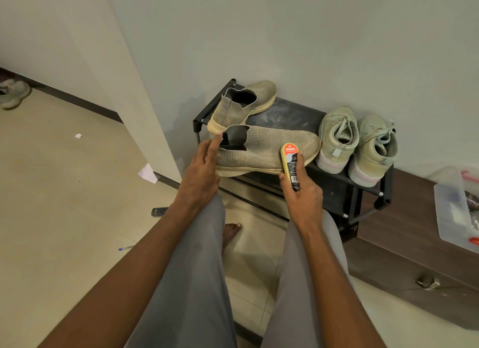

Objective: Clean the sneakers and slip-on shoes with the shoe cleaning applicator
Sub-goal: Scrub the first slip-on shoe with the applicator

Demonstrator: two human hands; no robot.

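Nearest the camera are the person's grey-trousered legs, with a bare foot [232, 229] on the tiled floor [64, 192] between them; the person seems to be seated facing a low black rack [293, 114], which puts the shoes within easy reach of both arms. The right hand [302, 194] is curled round the lower end of the applicator [290, 166], thumb on one edge and fingers on the other, so that its yellow sponge side lies against the flank of the near slip-on [269, 148], just above the pale sole; held this way, the sponge can be drawn along the knit with pressure from the wrist. The left hand [201, 166] is mostly spread, its fingers straight and reaching to the heel collar of that shoe, apparently to brace it so it does not slide off the rack's front edge, where it partly overhangs. Behind it the second slip-on [243, 103] lies at an angle at the rack's back left corner, out of the way. To the right, the two sneakers [357, 145] stand side by side with heels toward the person and toes to the wall, seemingly waiting their turn. Off to the sides, a remote [159, 211] and a pen [127, 248] lie on the floor at left, and a clear box [451, 207] sits on a brown cabinet [404, 257] at right.
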